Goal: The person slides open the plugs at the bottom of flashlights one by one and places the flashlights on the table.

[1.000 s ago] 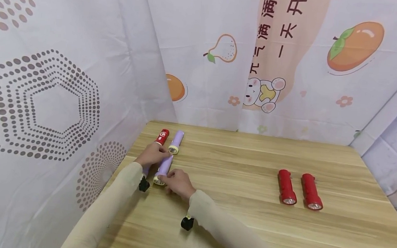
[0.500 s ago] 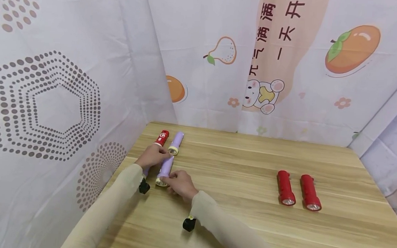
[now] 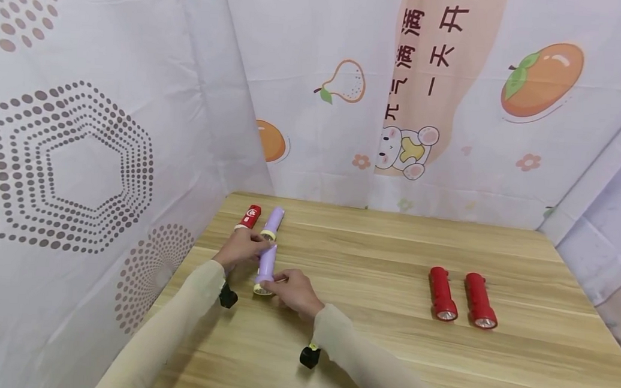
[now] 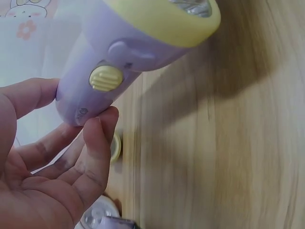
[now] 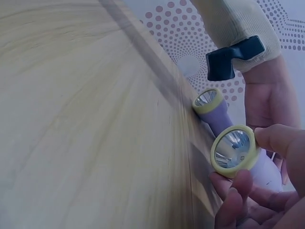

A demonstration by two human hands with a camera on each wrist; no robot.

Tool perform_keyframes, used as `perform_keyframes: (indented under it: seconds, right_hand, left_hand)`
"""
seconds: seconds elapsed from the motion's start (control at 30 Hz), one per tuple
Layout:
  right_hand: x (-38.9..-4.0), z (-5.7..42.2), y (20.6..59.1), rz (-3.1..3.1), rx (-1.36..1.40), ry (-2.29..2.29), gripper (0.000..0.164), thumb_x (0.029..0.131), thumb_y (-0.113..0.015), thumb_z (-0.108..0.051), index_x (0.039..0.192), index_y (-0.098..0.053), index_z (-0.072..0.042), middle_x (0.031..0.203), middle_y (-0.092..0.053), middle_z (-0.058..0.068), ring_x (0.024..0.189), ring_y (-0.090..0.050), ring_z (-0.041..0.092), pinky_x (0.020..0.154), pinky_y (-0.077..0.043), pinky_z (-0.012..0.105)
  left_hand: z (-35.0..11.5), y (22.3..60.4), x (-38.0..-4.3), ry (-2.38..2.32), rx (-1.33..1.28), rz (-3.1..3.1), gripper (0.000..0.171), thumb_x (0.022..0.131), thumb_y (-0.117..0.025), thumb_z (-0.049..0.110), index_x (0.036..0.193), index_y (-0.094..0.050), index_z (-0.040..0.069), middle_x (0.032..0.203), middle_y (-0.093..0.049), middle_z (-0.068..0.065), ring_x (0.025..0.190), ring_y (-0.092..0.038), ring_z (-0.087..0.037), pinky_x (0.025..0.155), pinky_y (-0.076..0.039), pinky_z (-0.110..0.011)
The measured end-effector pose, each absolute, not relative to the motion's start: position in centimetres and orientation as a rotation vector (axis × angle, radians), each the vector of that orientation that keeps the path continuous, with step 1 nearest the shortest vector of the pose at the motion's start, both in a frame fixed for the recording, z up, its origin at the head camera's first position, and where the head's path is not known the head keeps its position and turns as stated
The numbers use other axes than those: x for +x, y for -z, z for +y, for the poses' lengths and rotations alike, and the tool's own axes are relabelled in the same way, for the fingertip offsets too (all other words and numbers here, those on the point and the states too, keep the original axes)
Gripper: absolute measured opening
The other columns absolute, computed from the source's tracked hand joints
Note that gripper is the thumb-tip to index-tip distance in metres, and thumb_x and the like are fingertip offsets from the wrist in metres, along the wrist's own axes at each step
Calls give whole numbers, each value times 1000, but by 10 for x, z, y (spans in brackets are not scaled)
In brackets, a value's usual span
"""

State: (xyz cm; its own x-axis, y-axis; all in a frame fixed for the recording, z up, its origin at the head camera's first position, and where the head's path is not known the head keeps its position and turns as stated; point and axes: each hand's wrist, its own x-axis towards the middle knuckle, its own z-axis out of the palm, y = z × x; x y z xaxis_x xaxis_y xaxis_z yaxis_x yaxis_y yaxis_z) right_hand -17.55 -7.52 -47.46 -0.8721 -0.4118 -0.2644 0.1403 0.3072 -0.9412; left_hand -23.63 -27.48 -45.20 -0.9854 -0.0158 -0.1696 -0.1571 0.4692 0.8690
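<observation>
Both hands hold one lavender flashlight [image 3: 266, 264] with a pale yellow head. My left hand [image 3: 242, 247] pinches its tail end between thumb and fingers. At the yellow rim, my right hand [image 3: 294, 291] grips the head with thumb and fingertips. The lens [image 5: 233, 149] shows in the right wrist view, and the yellow switch [image 4: 106, 78] faces the left wrist camera. Just beyond the left hand lie a second lavender flashlight [image 3: 273, 220] and a red flashlight [image 3: 249, 215], its front partly covered by the hand. Another lavender flashlight [image 5: 214, 112] appears behind the held one in the right wrist view.
Two red flashlights [image 3: 443, 293] [image 3: 480, 300] lie side by side on the right of the wooden table [image 3: 365, 342]. A patterned white curtain [image 3: 305, 121] hangs along the table's back edge, and another curtain [image 3: 87, 286] hangs at the left.
Both hands have shifted the held lavender flashlight a little to the right, and it now points more directly toward me. The other flashlights stay where they were; the head view has turned slightly.
</observation>
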Motion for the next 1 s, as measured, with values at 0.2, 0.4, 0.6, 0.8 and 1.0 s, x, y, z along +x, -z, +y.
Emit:
perform_keyframes:
  seconds: [0.2, 0.4, 0.6, 0.8, 1.0]
  right_hand:
    - [-174, -60, 473, 2165, -315, 1582, 43, 90, -81, -33, 115, -69, -1, 87, -69, 5, 67, -61, 17, 57, -49, 28]
    - [-172, -45, 469, 2147, -328, 1605, 46, 89, -81, -34, 116, -67, 0, 92, -70, 5, 72, -66, 23, 62, -54, 34]
    - [-170, -33, 470, 2118, -282, 1598, 45, 90, -81, -36, 115, -65, -2, 93, -71, 9, 68, -62, 19, 60, -51, 31]
    - [-170, -20, 469, 2113, -266, 1589, 45, 92, -78, -39, 117, -64, -5, 90, -72, 12, 60, -54, 15, 54, -44, 28]
    - [-171, -9, 469, 2080, -259, 1592, 45, 91, -79, -37, 117, -66, -2, 88, -72, 14, 60, -53, 14, 53, -45, 27]
  left_hand:
    - [-266, 448, -232, -1517, -113, 2570, 30, 94, -77, 27, 104, -73, -1, 105, -71, -14, 83, -70, -22, 74, -61, -38]
    - [-256, 449, -232, -1627, -81, 2524, 29, 94, -75, 22, 105, -70, -4, 104, -71, -16, 82, -72, -22, 80, -61, -45]
    - [-245, 453, -230, -1649, -70, 2528, 23, 94, -75, 18, 103, -73, -3, 100, -72, -14, 78, -71, -20, 76, -61, -42]
    - [-235, 452, -228, -1654, -39, 2564, 16, 92, -77, 17, 96, -76, 1, 96, -72, -11, 75, -71, -20, 73, -61, -41]
    - [-226, 455, -227, -1653, -33, 2555, 19, 92, -78, 21, 97, -76, 3, 95, -71, -9, 76, -70, -19, 75, -61, -40]
